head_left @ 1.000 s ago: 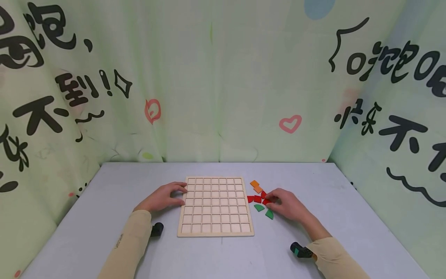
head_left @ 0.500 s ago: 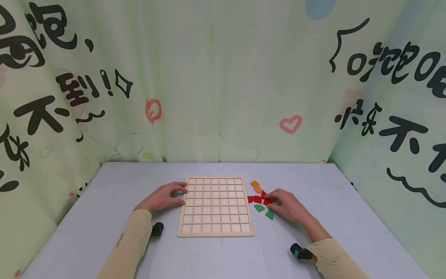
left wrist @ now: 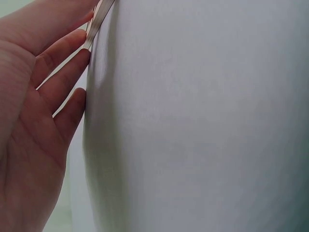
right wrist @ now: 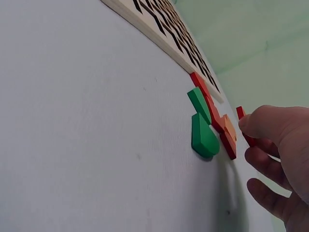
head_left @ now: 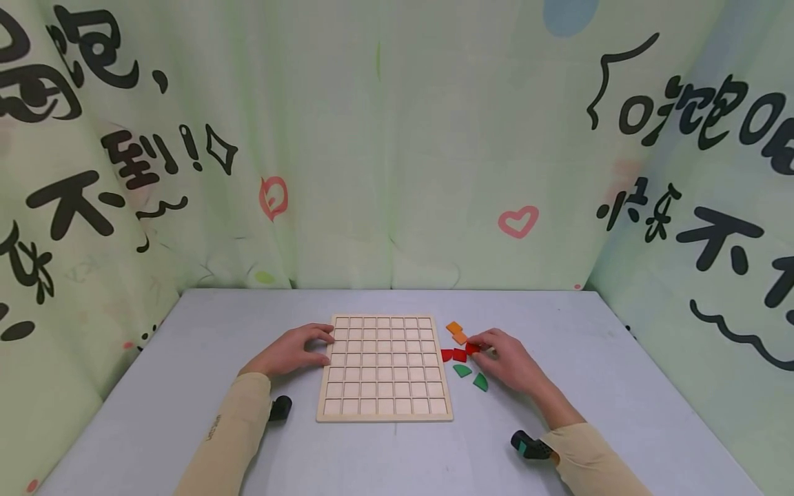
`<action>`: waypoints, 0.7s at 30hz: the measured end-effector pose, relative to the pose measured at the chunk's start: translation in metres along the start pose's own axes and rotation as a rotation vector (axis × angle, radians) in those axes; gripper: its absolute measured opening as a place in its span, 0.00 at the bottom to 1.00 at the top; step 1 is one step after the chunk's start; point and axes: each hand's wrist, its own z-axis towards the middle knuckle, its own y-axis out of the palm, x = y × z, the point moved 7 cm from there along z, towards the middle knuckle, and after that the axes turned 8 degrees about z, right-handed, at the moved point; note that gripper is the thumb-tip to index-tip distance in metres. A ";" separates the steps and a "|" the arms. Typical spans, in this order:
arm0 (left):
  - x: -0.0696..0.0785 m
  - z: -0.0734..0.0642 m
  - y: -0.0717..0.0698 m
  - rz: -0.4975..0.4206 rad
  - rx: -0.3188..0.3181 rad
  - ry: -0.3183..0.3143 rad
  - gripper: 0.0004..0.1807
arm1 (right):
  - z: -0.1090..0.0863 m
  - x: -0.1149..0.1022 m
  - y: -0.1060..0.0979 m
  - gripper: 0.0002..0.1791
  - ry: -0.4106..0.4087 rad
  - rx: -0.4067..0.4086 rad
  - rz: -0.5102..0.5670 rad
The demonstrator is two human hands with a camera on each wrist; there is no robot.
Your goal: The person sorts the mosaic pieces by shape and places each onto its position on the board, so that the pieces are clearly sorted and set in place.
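Two green bits (head_left: 462, 370), two orange bits (head_left: 454, 328), some red bits (head_left: 460, 355) on tabletop (head_left: 397, 458), right of board (head_left: 384, 363), likely for easy reach. Left hand (head_left: 287, 351), fingers (left wrist: 67, 79) bit apart, touches board's left edge, maybe so it won't slip. Right hand (head_left: 507, 359) pinches red bit (right wrist: 240, 112).

Red piece (right wrist: 240, 112) partly hidden by right fingers (right wrist: 265, 122)

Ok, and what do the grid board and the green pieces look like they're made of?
The grid board looks like bare wood with a matte finish, given its pale tan colour. The green pieces have smooth, evenly coloured surfaces, so perhaps painted wood or plastic; I can't tell which.
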 end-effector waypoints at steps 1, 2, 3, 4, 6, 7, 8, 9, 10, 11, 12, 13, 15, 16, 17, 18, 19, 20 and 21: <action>0.000 0.000 0.000 -0.002 0.001 -0.001 0.20 | 0.001 -0.002 0.000 0.17 0.000 0.005 0.010; 0.000 0.000 0.000 0.003 0.002 0.005 0.20 | 0.002 -0.004 0.001 0.17 -0.004 0.011 0.020; 0.000 0.000 0.000 -0.002 0.003 0.001 0.20 | 0.004 -0.006 0.002 0.17 -0.006 0.014 0.030; 0.000 -0.001 0.000 -0.002 0.003 0.001 0.20 | 0.005 -0.008 0.003 0.17 -0.009 0.018 0.038; 0.001 -0.001 0.000 -0.002 0.004 0.004 0.20 | 0.009 -0.013 0.006 0.16 -0.011 0.025 0.050; 0.001 -0.002 0.000 0.001 0.004 0.009 0.20 | 0.010 -0.015 0.007 0.15 -0.010 0.027 0.054; 0.001 -0.002 0.000 0.002 0.004 0.013 0.21 | 0.012 -0.017 0.009 0.15 -0.008 0.028 0.059; 0.001 -0.002 0.000 -0.003 0.003 0.010 0.21 | 0.013 -0.020 0.011 0.15 -0.003 0.025 0.065; 0.001 -0.002 0.000 -0.004 0.001 0.008 0.21 | 0.014 -0.022 0.013 0.15 -0.002 0.021 0.069; 0.001 -0.002 0.000 -0.005 0.000 0.009 0.21 | 0.016 -0.025 0.015 0.15 0.001 0.017 0.072; 0.001 -0.002 0.000 -0.003 -0.001 0.011 0.21 | 0.017 -0.027 0.017 0.15 -0.001 0.013 0.076; 0.001 -0.002 0.000 0.002 -0.001 0.014 0.21 | 0.019 -0.030 0.019 0.15 -0.005 0.007 0.082; 0.001 -0.002 0.000 0.005 -0.001 0.015 0.21 | 0.022 -0.035 0.024 0.15 -0.021 -0.002 0.094; 0.001 -0.002 0.000 0.006 -0.001 0.013 0.21 | 0.023 -0.038 0.026 0.15 -0.031 -0.004 0.101; 0.002 -0.002 -0.001 0.008 0.000 0.016 0.21 | 0.025 -0.041 0.028 0.15 -0.041 -0.005 0.108; 0.002 -0.002 -0.001 0.006 0.002 0.016 0.21 | 0.027 -0.043 0.030 0.15 -0.050 -0.006 0.116; 0.002 -0.002 -0.001 0.005 0.003 0.018 0.21 | 0.028 -0.045 0.033 0.15 -0.060 -0.006 0.121; 0.002 -0.002 -0.001 0.002 0.003 0.018 0.21 | 0.030 -0.047 0.035 0.15 -0.065 -0.005 0.127; 0.002 -0.002 -0.001 0.002 0.004 0.021 0.21 | 0.032 -0.049 0.037 0.16 -0.070 -0.005 0.128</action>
